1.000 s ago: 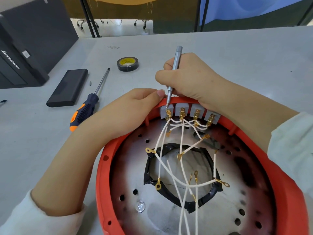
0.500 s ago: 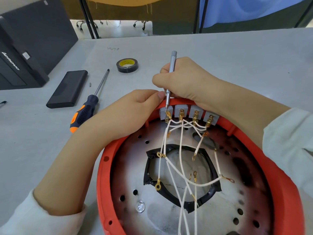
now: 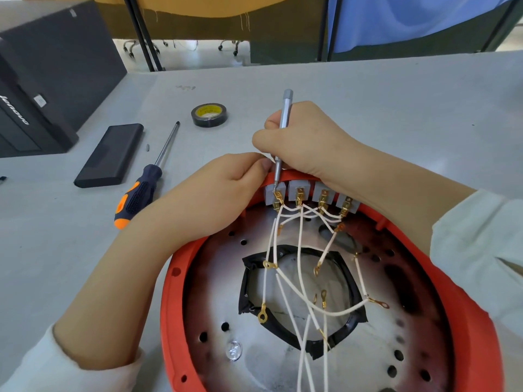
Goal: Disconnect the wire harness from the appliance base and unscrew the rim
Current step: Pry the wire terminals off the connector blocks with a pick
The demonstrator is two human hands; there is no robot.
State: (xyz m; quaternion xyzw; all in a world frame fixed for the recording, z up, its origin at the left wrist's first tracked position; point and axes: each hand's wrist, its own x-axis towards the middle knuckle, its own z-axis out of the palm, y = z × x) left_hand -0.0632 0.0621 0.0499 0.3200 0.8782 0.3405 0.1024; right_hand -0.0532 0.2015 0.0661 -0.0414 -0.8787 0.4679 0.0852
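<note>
The round appliance base [image 3: 215,304] lies face up, a scorched metal plate inside an orange-red rim [image 3: 169,306]. White harness wires [image 3: 300,278] with gold ring terminals run from a row of grey terminal blocks [image 3: 311,195] at the far rim down across the plate. My right hand [image 3: 308,142] grips a slim silver screwdriver [image 3: 284,117], its tip on the leftmost block. My left hand [image 3: 223,193] holds the rim just left of that block, fingers curled over the edge.
On the grey table to the left lie a blue and orange screwdriver [image 3: 141,190], a black flat case [image 3: 110,154] and a small loose bit [image 3: 147,147]. A roll of black tape [image 3: 209,115] sits behind. A black computer case [image 3: 42,80] stands at the far left.
The silver screwdriver stays on the leftmost block while my right hand has turned slightly. Some loose wire ends have shifted on the plate. My left hand keeps its hold.
</note>
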